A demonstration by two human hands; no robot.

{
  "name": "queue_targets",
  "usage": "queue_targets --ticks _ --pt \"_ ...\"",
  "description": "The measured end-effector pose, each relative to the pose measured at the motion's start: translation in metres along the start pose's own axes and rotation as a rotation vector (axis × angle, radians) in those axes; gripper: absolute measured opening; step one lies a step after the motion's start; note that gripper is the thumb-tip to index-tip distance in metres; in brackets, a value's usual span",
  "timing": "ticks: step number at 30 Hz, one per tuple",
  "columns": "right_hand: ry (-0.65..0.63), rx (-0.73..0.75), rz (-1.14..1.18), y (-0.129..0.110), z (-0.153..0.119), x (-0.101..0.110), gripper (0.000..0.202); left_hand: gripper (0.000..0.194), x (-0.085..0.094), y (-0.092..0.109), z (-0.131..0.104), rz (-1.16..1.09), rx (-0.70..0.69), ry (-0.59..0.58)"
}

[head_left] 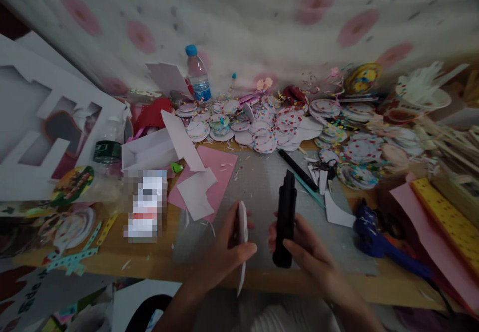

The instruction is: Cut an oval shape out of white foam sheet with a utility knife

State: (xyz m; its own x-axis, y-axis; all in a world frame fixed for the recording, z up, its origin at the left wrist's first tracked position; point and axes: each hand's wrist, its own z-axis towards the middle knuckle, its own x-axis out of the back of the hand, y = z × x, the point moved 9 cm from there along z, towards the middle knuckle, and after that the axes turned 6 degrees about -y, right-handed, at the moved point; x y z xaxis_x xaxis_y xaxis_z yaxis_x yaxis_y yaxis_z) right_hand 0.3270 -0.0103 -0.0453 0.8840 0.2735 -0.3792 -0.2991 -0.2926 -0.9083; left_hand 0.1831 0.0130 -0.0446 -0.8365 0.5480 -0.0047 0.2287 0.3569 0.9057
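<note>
My left hand (228, 252) grips a thin white disc (243, 252), seen nearly edge-on, thumb on one face and fingers behind it. Close by on the right, my right hand (310, 252) is wrapped round a black stapler (286, 212) held roughly upright. A small gap separates disc and stapler; they do not touch. Both hands are above the front of a grey cutting mat (254, 187). Beyond them, many round white paper pieces (265, 127) with coloured dots are heaped along the back of the table.
A blue glue gun (389, 252) lies on the right. Behind the mat's right side are a black pen (297, 169) and keys (329, 165). Pink paper (219, 172), a white box (149, 150) and a water bottle (198, 77) are left of centre.
</note>
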Motion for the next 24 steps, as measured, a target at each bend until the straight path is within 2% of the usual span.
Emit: queue_targets --ticks 3,7,11,15,20,24 --pt "0.074 0.009 -0.195 -0.002 -0.008 0.013 0.025 0.081 -0.002 -0.005 0.002 -0.185 0.052 -0.024" --pt "0.156 0.053 -0.356 0.000 -0.012 0.016 0.020 0.086 -0.006 -0.012 0.000 -0.200 0.121 -0.036" --pt "0.210 0.070 -0.374 0.001 -0.012 0.020 0.016 0.086 -0.003 -0.012 -0.001 -0.191 0.058 -0.022" --pt "0.161 0.076 -0.513 -0.004 -0.015 0.019 0.007 0.081 -0.003 -0.010 0.000 -0.271 -0.049 -0.013" --pt "0.031 0.063 -0.838 -0.008 -0.017 0.005 0.036 0.079 -0.006 -0.008 0.002 -0.318 -0.133 0.004" --pt "-0.046 0.016 -0.987 -0.014 -0.010 -0.013 0.022 0.083 -0.012 0.002 0.000 -0.269 -0.137 0.014"
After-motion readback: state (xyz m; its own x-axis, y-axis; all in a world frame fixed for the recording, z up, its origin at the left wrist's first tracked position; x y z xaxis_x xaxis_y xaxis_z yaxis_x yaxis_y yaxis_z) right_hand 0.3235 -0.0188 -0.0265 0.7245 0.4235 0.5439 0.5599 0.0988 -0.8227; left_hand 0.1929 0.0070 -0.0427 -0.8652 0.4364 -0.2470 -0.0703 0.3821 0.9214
